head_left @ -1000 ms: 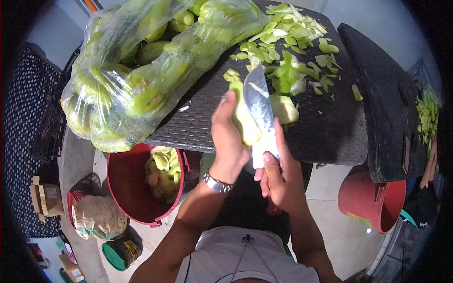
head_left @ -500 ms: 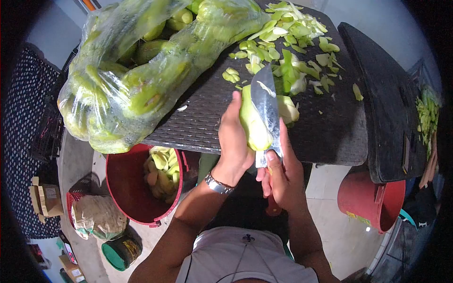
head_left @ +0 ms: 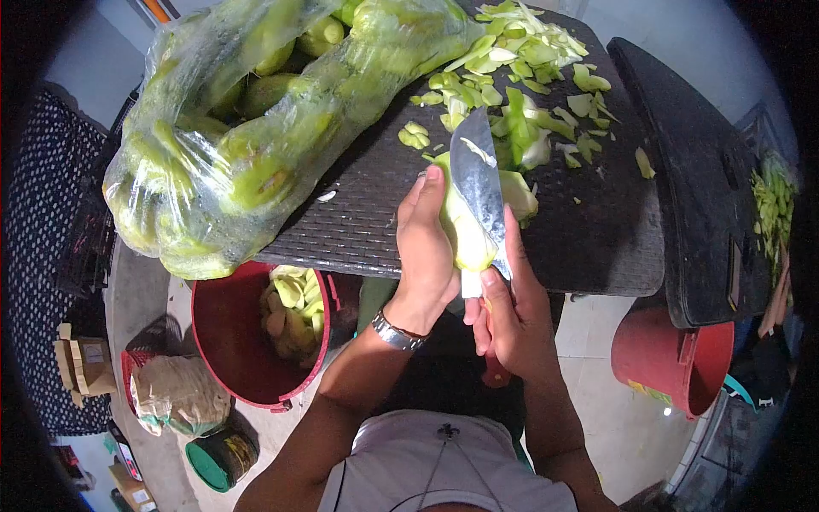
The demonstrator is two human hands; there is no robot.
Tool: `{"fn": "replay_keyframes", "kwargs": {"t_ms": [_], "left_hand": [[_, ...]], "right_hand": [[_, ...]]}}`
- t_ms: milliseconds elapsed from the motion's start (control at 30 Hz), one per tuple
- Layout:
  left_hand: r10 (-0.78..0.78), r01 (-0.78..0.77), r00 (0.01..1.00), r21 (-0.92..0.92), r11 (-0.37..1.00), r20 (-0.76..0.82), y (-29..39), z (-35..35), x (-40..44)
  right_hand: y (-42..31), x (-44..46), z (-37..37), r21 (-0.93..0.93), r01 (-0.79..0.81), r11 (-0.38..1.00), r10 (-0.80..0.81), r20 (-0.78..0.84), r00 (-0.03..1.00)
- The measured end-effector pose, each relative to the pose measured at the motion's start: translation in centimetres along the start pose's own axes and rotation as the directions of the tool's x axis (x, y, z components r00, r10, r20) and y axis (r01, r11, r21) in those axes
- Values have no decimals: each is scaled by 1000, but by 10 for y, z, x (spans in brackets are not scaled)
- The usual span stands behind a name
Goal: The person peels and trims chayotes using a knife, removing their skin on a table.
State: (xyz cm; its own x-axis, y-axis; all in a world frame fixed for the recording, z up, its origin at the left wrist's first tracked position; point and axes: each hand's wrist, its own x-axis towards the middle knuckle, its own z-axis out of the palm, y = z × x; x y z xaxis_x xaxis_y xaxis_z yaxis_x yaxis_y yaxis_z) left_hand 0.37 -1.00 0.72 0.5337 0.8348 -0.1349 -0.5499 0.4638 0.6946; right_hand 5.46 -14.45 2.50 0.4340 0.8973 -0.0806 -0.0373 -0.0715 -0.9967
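Note:
My left hand is closed around the left side of a pale green, oblong vegetable, held up just over the front edge of the dark woven-pattern table. In my right hand is a broad-bladed knife, gripped by its reddish handle, with the thumb near the base of the blade. The blade points away from me and lies along the vegetable's right side, hiding part of it. A sliver of peel clings to the metal. Just behind, a pale cut piece rests among green peelings.
A clear plastic bag full of green vegetables fills the table's left side. Below it stands a red tub with peeled pieces. A second red bucket is at right, under another dark table. A stuffed sack sits lower left.
The vegetable has shifted slightly in my left hand, whose fingers have come a little further around it. The knife has moved slightly left and up across it.

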Motion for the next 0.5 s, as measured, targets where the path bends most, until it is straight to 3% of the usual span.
{"fn": "replay_keyframes", "kwargs": {"t_ms": [167,267,333,400,467,500], "left_hand": [[65,-69,995,-62,996,-74,11,-5,23],[57,-67,997,-279,958,-46,28,-16,37],[66,-48,997,-411,910,30,37,-26,45],[1,32,998,-497,867,66,36,-21,35],[-59,147,983,-566,811,171,30,-9,25],[-71,168,977,-521,837,201,25,-15,24]], "right_hand": [[-3,-16,-5,-74,-100,992,104,40,994],[-21,-32,-9,-152,-203,967,193,-78,978],[-16,-41,-18,-318,18,948,-54,-105,993],[-23,-42,-20,-449,107,887,-147,-57,987],[-20,-33,-26,-588,291,754,-274,120,954],[-19,-30,-21,-582,283,762,-258,129,958]]}}
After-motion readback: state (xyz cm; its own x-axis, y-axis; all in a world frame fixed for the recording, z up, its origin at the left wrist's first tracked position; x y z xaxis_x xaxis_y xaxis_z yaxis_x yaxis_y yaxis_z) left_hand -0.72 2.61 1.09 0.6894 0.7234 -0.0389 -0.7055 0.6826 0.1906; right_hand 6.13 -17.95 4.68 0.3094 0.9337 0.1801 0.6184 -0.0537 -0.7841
